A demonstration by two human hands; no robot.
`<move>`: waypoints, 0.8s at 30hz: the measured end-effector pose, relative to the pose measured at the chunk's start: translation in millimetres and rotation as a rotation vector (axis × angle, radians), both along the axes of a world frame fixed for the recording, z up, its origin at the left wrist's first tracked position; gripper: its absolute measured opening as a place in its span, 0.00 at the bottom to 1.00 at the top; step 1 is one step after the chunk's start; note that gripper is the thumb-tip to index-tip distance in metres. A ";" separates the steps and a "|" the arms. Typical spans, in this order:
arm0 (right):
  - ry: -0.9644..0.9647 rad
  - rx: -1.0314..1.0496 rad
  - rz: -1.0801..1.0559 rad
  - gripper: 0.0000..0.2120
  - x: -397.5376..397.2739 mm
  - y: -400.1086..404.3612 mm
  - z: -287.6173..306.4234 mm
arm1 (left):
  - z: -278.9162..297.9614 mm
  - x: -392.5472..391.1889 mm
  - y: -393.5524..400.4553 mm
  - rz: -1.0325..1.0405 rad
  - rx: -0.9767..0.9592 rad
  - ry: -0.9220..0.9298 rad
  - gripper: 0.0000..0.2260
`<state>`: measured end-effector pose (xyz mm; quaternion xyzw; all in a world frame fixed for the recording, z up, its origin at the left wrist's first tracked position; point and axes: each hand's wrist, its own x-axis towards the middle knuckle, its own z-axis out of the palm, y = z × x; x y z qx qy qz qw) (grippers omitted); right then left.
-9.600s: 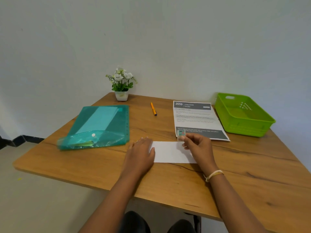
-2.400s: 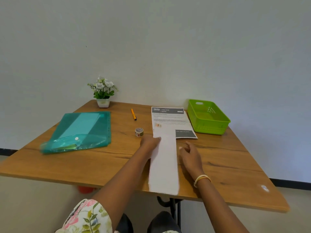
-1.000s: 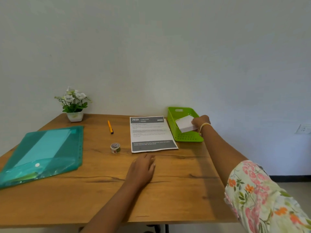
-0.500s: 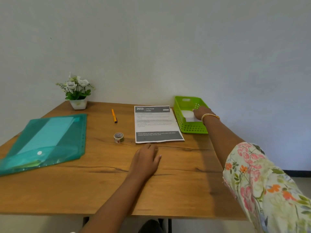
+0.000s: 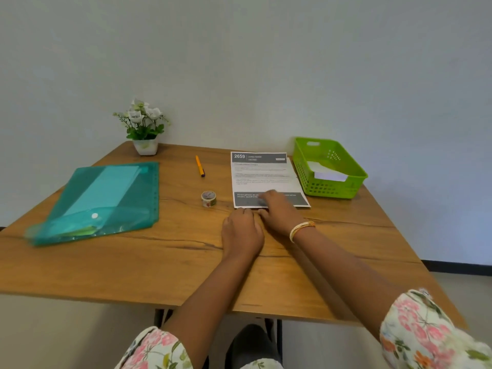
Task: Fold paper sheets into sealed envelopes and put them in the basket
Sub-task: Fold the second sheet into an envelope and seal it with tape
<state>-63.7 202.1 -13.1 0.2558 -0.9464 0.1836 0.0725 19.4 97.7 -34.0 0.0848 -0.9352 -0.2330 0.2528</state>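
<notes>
While both forearms stretch out from two floral sleeves (image 5: 426, 331) at the near edge, the person's two hands sit side by side on the one wooden table (image 5: 170, 265). Her left hand (image 5: 242, 233) lies palm down on bare wood with the fingers loosely curled under, holding nothing. Her right hand (image 5: 278, 210), with a pale bangle (image 5: 301, 228) at the wrist, lies flat just beside it, fingers extended and resting on the dark lower band of the single printed sheet (image 5: 262, 177); it grips nothing that I can make out, though the fingertips are blurred. A little to the left of that sheet stands one small roll of patterned tape (image 5: 208, 198), on its side with the hole facing up, apart from both hands. Further left lies one teal plastic folder (image 5: 103, 201), snapped shut, with pale paper showing through it. Beyond the tape, one orange pen (image 5: 199, 166) lies on the wood, well apart from everything. To the right of the printed sheet, close beside it, stands one green basket (image 5: 332, 189), and inside it rests one folded white envelope (image 5: 326, 171), leaning against the near wall. At the far left corner, against the plain wall, stands one small white pot of white flowers (image 5: 143, 129).
</notes>
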 end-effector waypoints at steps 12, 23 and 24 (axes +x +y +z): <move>0.165 0.149 -0.173 0.10 -2.4 -15.0 -0.5 | 0.3 10.1 -54.1 -0.249 0.254 -0.137 0.11; 0.249 -0.762 -0.419 0.04 49.0 19.7 -4.9 | -0.2 15.3 -66.2 -0.271 0.325 -0.058 0.10; 0.272 -0.810 -0.431 0.04 55.6 25.6 -7.9 | -0.7 14.9 -67.1 -0.267 0.348 -0.057 0.10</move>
